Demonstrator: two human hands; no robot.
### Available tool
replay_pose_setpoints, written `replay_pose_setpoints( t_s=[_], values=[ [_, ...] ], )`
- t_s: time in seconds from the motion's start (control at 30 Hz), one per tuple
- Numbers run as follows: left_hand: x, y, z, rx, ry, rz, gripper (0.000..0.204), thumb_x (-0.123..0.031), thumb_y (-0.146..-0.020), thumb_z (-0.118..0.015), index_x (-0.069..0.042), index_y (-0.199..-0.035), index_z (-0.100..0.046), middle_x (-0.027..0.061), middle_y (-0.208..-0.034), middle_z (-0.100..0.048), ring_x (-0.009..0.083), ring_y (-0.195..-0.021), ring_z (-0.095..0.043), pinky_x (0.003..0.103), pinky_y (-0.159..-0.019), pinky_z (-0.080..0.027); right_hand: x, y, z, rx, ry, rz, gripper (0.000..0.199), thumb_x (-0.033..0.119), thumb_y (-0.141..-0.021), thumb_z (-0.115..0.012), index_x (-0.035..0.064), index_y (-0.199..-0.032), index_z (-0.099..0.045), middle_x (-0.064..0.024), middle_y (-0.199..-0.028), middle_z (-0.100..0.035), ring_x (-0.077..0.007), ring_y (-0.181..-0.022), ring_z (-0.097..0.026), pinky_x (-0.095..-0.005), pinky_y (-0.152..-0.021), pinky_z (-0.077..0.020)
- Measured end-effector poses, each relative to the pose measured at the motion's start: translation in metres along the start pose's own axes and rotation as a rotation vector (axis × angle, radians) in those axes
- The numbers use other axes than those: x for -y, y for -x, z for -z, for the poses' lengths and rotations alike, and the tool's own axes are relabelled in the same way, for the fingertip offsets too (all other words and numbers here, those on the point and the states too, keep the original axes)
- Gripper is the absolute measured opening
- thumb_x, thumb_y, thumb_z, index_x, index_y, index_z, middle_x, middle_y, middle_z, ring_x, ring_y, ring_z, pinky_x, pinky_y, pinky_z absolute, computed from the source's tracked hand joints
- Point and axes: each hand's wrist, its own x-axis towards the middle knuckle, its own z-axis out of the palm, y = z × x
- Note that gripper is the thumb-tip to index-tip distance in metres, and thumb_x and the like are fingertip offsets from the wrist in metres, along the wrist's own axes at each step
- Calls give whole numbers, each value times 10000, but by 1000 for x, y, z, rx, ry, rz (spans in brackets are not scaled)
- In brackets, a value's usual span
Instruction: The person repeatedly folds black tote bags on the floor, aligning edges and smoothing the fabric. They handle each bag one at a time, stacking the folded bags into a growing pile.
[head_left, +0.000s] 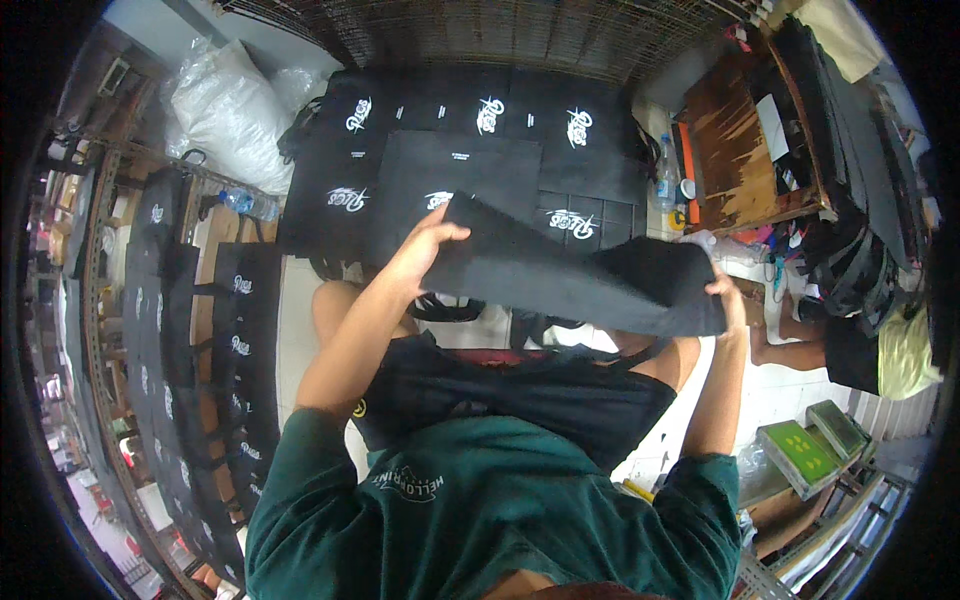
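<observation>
left hand (425, 250) gripped the left end of a folded black bag (570, 275); right hand (728, 295) clasped its right end; bag was held flat above the lap, in front of printed black bags (480, 130) laid on the floor.

Both hands hold a black fabric bag (575, 275) up flat above the lap: the left hand (425, 245) grips its left edge, the right hand (728, 295) its right end. Beyond it, printed black bags (470, 140) lie spread on the floor beside a wooden table (740, 150).
</observation>
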Motion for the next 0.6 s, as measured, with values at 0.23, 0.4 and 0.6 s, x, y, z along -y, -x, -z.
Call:
replay_pose_setpoints(
  t_s=[0.23,0.4,0.6],
  values=[
    [24,-55,-5,-11,-127,-263,755,24,-692,-501,-97,-1416,-322,96,-1195,-546,217,-1065,-540,316,-933,-430,15,-47,44,-179,359,-88,720,44,-644,-500,3,-1351,-372,-140,-1208,-545,-257,-1057,-562,-357,-953,-447],
    [161,-161,44,-152,-427,-174,649,-1,-760,-622,-63,-1353,-365,157,-1187,-578,258,-1106,-556,346,-934,-431,-98,-108,136,-473,739,-136,515,-27,-733,-449,24,-1244,-477,-95,-1012,-592,-208,-913,-556,-316,-797,-453],
    [216,-225,52,-391,-1015,9,613,-122,-758,-676,-67,-1306,-407,210,-1160,-586,332,-1093,-567,390,-938,-445,-237,-166,206,-821,859,-8,425,-15,-743,-482,59,-1161,-508,-148,-916,-630,-250,-876,-622,-350,-776,-481]
  ],
)
